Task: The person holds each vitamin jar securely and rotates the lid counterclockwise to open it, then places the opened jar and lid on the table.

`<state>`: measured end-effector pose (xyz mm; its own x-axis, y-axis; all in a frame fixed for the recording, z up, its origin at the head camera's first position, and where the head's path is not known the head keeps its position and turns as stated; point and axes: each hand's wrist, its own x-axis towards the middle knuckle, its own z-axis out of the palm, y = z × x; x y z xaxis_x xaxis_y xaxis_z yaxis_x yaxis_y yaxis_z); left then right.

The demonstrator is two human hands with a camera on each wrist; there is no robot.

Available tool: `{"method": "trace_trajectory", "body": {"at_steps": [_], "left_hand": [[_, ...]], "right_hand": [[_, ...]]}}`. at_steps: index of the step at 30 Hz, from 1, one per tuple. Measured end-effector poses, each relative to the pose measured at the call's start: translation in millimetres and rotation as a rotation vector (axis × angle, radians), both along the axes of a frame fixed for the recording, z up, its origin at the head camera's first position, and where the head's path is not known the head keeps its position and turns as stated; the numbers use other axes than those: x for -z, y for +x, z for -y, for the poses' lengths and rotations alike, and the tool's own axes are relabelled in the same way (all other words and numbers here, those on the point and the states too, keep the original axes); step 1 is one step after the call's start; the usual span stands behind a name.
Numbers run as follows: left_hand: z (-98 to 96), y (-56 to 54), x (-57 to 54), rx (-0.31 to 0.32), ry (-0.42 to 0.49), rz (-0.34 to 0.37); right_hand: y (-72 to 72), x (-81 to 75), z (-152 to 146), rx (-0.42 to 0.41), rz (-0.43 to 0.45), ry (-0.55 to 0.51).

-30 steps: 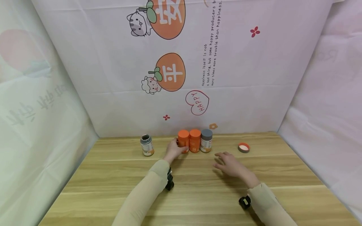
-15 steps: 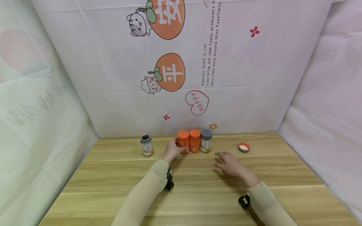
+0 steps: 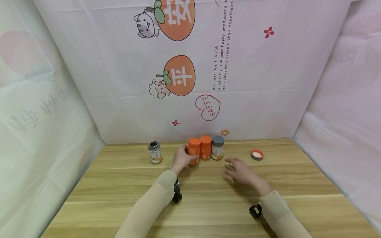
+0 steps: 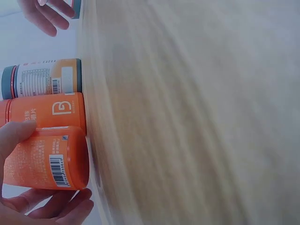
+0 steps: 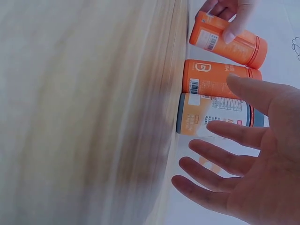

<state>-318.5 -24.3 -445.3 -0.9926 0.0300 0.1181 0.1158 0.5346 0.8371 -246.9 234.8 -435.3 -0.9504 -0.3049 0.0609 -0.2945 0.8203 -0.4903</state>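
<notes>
My left hand [image 3: 180, 159] grips an orange pill bottle [image 3: 194, 149] with an orange cap, thumb on the near side and fingers behind it. In the right wrist view that bottle leans slightly against the line of the others; whether its base touches the table I cannot tell. Just right of it stands a second orange bottle [image 3: 205, 149], upright. Beside that is a white-labelled bottle [image 3: 217, 151] with a grey cap. My right hand [image 3: 241, 171] hovers to the right and in front of these bottles, fingers extended and holding nothing; its palm [image 5: 281, 173] shows in the right wrist view.
An uncapped grey-necked bottle [image 3: 155, 154] stands on the left of the wooden table [image 3: 208, 211]. Far right lies a loose cap [image 3: 256, 155] with an orange rim, inside up. A white printed cloth [image 3: 244, 109] rises behind the table, with more cloth at both sides.
The gripped orange bottle has shifted a little towards me, away from the back, and now leans. My left hand came along with it. My right hand is nearly unmoved.
</notes>
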Motion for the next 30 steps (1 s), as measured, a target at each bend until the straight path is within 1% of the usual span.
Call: {"method": "trace_trajectory", "body": {"at_steps": [6,13,20,27,30], "left_hand": [[2.3,2.4,1.6,0.01,-0.027,-0.036],[2.2,11.8,-1.9,0.033,-0.027,-0.065],[1.9,19.7,-6.0,0.046,-0.039,-0.093],[2.4,27.2,-5.0,0.077,-0.043,-0.122],[2.4,31.0,-5.0,0.087,-0.042,-0.122]], "right_hand": [[0.6,-1.1,1,0.003,-0.008,-0.005],[0.7,-1.9,3,0.008,-0.008,-0.007],[2.3,-1.7,5,0.001,-0.026,-0.014],[4.1,-1.5,8,0.001,-0.041,-0.024],[5.0,-1.5,9,0.002,-0.047,-0.041]]}}
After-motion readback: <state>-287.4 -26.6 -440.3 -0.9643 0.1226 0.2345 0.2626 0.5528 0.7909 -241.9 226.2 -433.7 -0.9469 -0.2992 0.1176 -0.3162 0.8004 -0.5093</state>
